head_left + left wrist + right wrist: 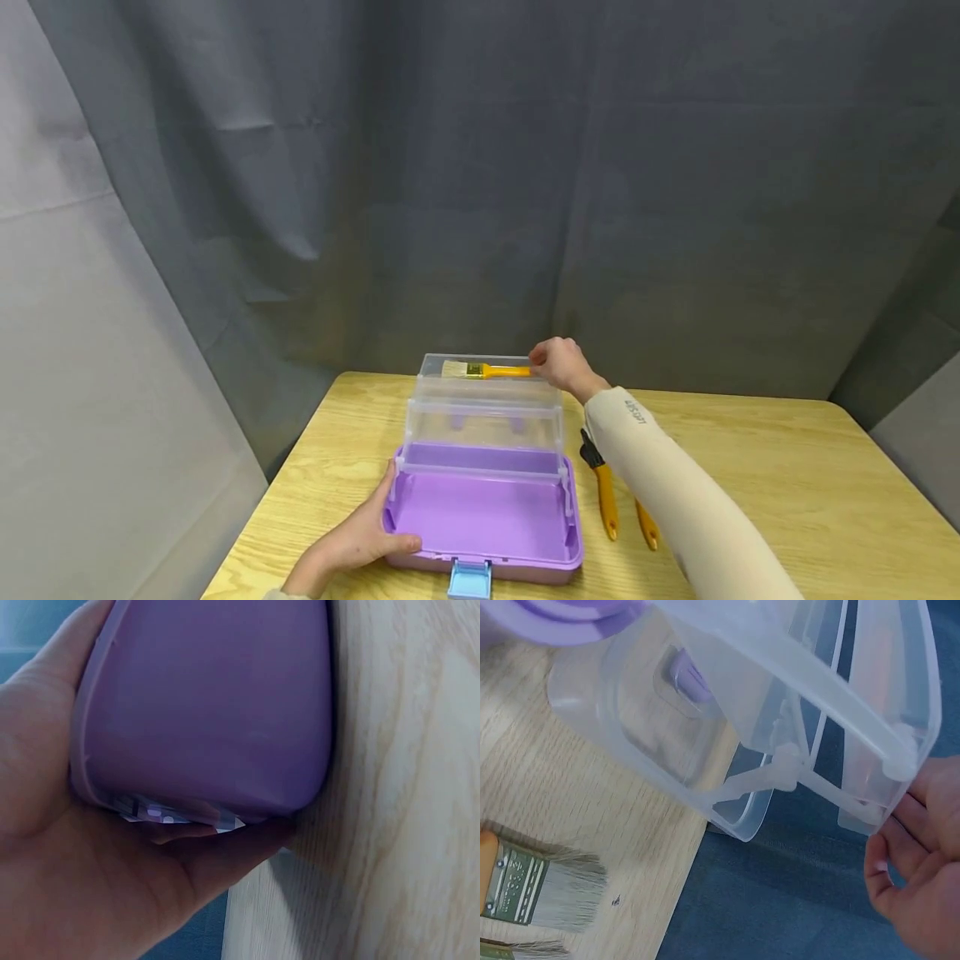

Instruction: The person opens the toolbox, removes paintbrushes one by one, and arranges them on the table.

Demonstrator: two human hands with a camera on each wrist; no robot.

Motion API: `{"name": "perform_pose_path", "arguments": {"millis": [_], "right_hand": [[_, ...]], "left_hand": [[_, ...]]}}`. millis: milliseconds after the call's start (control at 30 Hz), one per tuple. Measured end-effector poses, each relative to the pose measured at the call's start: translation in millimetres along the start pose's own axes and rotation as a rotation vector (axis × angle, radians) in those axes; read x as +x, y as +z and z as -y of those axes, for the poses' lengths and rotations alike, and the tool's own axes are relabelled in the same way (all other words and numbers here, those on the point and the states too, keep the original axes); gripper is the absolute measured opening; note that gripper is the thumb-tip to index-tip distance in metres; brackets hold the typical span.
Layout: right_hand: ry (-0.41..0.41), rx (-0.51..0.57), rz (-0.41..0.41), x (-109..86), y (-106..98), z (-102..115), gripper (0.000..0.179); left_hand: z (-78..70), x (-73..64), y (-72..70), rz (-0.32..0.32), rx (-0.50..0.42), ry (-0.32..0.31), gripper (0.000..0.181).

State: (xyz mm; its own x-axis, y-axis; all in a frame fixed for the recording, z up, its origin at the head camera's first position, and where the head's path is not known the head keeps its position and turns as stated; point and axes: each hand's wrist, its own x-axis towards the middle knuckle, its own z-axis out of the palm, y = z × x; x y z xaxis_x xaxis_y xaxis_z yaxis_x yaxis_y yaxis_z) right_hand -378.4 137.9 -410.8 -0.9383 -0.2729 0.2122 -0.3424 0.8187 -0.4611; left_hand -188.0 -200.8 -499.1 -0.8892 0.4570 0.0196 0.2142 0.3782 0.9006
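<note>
A purple storage box point(480, 508) stands with its clear stacked trays point(483, 425) raised and tilted back. My left hand point(363, 529) grips the box's left side, thumb near the front rim; in the left wrist view its fingers wrap the purple wall point(210, 697). A paintbrush point(506, 372) with a yellow handle and pale bristles lies along the top tray. At its handle end my right hand point(558, 364) has curled fingers, which seem to pinch the handle. In the right wrist view, that hand point(922, 862) is against the tray corner, and its fingertips are partly hidden.
Two more yellow-handled paintbrushes lie on the wooden table point(750, 467) right of the box, the nearer one point(607, 500) beside it and the other point(647, 525) partly under my right sleeve. A blue latch point(470, 581) hangs at the box's front. Grey cloth point(480, 183) hangs behind.
</note>
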Motion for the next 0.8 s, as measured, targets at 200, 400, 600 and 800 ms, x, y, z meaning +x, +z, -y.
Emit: {"name": "perform_pose_path", "arguments": {"millis": [200, 400, 600, 800], "right_hand": [[0.003, -0.028, 0.043, 2.4, 1.3, 3.5, 0.028], [0.013, -0.049, 0.071, -1.1, -0.6, 4.8, 0.026], [-0.056, -0.019, 0.033, -7.2, -5.9, 2.1, 0.020], [-0.029, 0.201, -0.054, -16.0, -16.0, 0.0, 0.022]], "left_hand": [[-2.7, -0.2, -0.3, -0.015, 0.002, 0.023, 0.118], [-0.9, 3.4, -0.9, 0.007, -0.009, 0.035, 0.116], [-0.7, 4.4, -0.5, 0.018, 0.000, 0.028, 0.116], [-1.2, 5.4, -1.7, 0.006, 0.024, 0.018, 0.117]]}}
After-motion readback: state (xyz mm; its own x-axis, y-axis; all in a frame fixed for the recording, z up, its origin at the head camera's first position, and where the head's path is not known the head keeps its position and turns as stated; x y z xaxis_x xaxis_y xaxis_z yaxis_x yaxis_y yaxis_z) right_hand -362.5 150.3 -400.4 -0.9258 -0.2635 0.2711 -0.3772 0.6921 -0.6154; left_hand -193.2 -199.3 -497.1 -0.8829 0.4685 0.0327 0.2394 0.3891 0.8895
